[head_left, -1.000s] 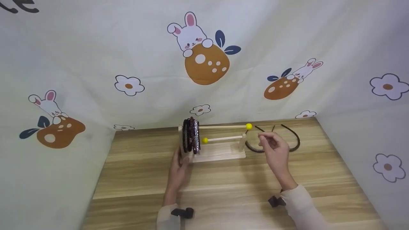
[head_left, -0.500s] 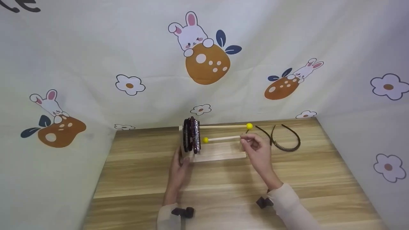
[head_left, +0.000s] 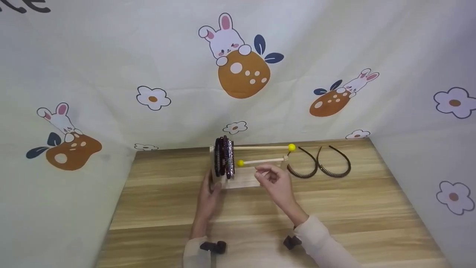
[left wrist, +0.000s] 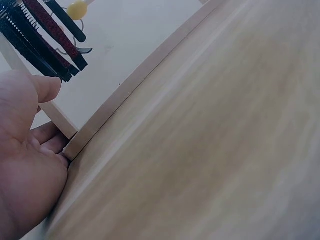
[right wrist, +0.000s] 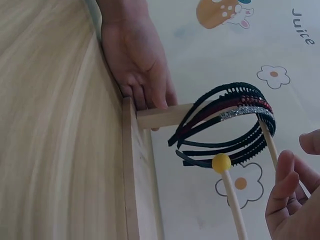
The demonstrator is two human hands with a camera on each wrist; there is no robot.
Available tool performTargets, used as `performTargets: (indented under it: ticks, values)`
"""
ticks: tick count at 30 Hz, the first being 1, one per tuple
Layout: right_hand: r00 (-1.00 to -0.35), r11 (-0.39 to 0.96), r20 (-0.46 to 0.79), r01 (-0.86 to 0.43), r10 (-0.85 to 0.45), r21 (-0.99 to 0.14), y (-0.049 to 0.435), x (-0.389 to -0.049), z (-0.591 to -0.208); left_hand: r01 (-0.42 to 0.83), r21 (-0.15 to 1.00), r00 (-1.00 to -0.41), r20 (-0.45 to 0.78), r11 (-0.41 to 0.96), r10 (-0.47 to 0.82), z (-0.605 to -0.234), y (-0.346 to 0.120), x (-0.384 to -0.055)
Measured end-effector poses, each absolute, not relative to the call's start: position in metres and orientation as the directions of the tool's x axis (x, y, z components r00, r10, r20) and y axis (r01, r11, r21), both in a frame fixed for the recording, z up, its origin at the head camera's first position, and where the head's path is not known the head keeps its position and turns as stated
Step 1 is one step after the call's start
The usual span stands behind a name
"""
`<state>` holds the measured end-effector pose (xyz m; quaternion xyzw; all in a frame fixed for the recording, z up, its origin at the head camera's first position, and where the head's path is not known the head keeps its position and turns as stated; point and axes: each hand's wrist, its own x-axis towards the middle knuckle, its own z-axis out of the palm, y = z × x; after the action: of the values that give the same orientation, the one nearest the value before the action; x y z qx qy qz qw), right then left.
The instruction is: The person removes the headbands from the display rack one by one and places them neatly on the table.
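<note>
At the middle back of the table, my left hand (head_left: 207,196) grips the left end of a wooden stand (head_left: 245,179), with the thumb in front and fingers behind its upright post (right wrist: 162,116). Several headbands (head_left: 224,158), dark, red and silver glittery, hang together on the upper rod (head_left: 260,148) near that post. Just in front of the stand hovers my right hand (head_left: 277,186), fingers loosely bent and holding nothing. In the right wrist view its thumb (right wrist: 311,141) stands apart from the fingers (right wrist: 286,180).
Two dark toothed headbands, a left one (head_left: 303,176) and a right one (head_left: 336,174), lie right of the stand. A lower rod with a yellow ball tip (head_left: 240,163) points left. Behind the wooden table (head_left: 167,208) hangs a printed curtain (head_left: 178,123).
My right hand has moved left from beside the loose headbands, past the stand's right end, to in front of the stand. My left hand keeps its grip.
</note>
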<state>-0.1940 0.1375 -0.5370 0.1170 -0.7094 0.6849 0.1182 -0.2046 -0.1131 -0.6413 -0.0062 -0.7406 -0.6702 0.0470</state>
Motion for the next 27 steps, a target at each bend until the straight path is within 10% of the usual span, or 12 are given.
performTargets:
  ticks: [27]
  values:
    - [-0.981, -0.110, 0.176, -0.166, -0.085, -0.980, 0.083, -0.215, -0.552, 0.087, 0.992, -0.993, 0.094, 0.093, -0.076, -0.644, -0.112, -0.207]
